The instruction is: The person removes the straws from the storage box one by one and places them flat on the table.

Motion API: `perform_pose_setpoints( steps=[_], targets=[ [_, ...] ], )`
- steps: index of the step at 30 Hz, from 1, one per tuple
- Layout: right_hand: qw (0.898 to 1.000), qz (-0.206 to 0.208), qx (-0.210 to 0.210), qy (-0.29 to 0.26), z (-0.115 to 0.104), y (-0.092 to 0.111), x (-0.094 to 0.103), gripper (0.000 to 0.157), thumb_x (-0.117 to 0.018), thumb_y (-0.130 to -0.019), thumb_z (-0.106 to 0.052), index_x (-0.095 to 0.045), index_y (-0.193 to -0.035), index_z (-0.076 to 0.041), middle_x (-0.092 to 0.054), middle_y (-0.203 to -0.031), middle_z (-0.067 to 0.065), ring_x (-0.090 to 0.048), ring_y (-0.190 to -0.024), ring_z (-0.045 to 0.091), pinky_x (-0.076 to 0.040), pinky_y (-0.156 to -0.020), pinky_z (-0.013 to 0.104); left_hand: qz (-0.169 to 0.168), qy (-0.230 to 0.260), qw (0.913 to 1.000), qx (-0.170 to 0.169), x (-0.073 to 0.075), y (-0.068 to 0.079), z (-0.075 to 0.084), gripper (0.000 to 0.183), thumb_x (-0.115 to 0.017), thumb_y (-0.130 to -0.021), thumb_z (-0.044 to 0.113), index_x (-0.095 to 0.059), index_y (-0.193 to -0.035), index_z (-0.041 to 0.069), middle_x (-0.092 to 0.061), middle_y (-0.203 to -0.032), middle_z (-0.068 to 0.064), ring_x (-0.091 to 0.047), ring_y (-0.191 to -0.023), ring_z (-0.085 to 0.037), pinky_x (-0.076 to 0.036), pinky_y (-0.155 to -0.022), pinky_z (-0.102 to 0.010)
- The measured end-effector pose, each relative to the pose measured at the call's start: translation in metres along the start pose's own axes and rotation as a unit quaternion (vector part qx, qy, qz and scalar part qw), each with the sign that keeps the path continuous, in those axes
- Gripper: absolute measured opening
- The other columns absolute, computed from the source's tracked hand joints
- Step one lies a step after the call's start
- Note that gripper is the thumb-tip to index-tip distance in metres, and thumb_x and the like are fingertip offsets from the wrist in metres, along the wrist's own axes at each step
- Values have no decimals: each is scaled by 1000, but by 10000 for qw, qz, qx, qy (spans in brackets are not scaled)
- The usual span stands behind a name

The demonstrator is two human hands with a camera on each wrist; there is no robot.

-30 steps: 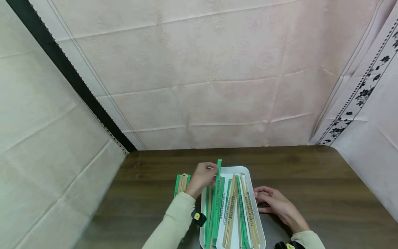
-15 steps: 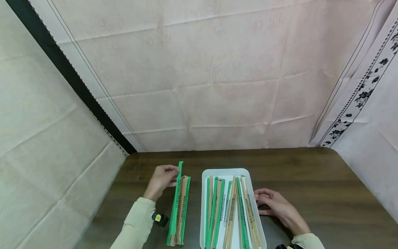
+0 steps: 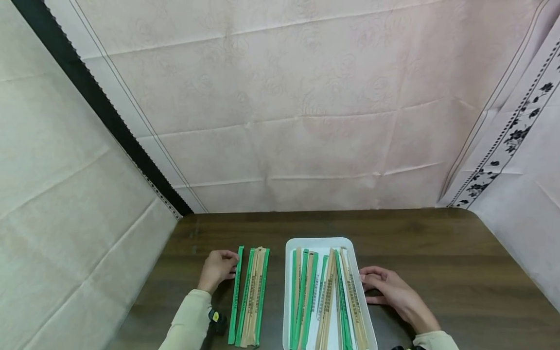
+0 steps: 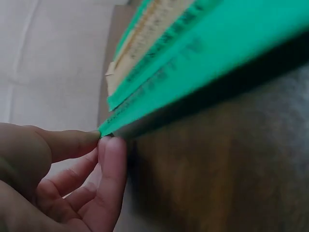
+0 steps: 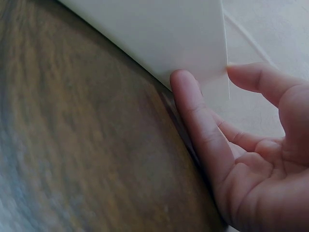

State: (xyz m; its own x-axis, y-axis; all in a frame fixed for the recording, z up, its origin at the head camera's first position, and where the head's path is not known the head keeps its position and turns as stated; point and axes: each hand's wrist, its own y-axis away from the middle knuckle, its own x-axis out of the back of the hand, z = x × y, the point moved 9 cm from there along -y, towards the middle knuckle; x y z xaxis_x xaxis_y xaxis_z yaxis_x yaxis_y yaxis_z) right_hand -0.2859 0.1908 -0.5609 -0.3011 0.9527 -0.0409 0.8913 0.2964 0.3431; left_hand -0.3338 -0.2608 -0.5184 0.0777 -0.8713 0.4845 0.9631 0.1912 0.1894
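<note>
My left hand (image 3: pixel 218 268) pinches the far end of a green paper-wrapped pair of chopsticks (image 3: pixel 235 296) between thumb and finger. In the left wrist view the green wrapper (image 4: pixel 217 65) runs from the fingertips to the upper right, low over the table with dark shadow beneath. Beside it lies a row of green and tan wrapped chopsticks (image 3: pixel 251 301), a narrow gap between. My right hand (image 3: pixel 395 294) holds the right side of a white tray (image 3: pixel 319 242); in the right wrist view the fingertips meet the tray wall (image 5: pixel 145 34) at its rim and lower outside.
Inside the tray lie several more green and tan wrapped chopsticks (image 3: pixel 325 306), some crossing at a slant. Both stand on a dark wooden table (image 3: pixel 415 233). Pale cloth curtain (image 3: pixel 306 121) hangs behind the table's back edge and along both sides.
My left hand carried a green wrapped pair of chopsticks from the tray leftward, past the row, and lowered it to the row's left side. My right hand stayed at the tray.
</note>
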Motion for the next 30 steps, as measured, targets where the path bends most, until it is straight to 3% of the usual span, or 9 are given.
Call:
perform_pose_setpoints(
  steps=[6,12,22,30],
  targets=[
    [10000,-25,18,-5,2,1,-1,54,-66,-106,-26,-49,-143,9,-69,-112,8,-65,-102,20,-63,-84,39,332,-625,9972,-231,-4,0,0,18,-65,-104,12,-79,-109,2,-75,-92,-8,-71,-72,-16,-63,-64,-34],
    [10000,-32,26,-3,0,2,0,53,-66,-106,-26,-49,-142,9,-69,-113,8,-65,-103,20,-63,-85,39,503,-865,9944,-349,-3,4,6,14,-70,-102,15,-79,-102,5,-75,-84,-5,-71,-66,-15,-62,-60,-32],
    [9999,-78,48,-64,-4,3,1,53,-65,-107,-27,-49,-143,9,-70,-115,8,-66,-104,20,-63,-86,40,273,-939,9944,-395,-13,15,10,11,-69,-101,11,-77,-98,3,-74,-80,-5,-71,-64,-15,-62,-58,-33],
    [9998,-113,52,-127,-1,0,0,54,-63,-108,-26,-47,-145,9,-71,-116,8,-66,-105,20,-63,-86,40,294,-879,9947,-452,-16,17,10,12,-68,-100,8,-77,-99,2,-74,-82,-8,-71,-62,-16,-62,-57,-34]
  ],
)
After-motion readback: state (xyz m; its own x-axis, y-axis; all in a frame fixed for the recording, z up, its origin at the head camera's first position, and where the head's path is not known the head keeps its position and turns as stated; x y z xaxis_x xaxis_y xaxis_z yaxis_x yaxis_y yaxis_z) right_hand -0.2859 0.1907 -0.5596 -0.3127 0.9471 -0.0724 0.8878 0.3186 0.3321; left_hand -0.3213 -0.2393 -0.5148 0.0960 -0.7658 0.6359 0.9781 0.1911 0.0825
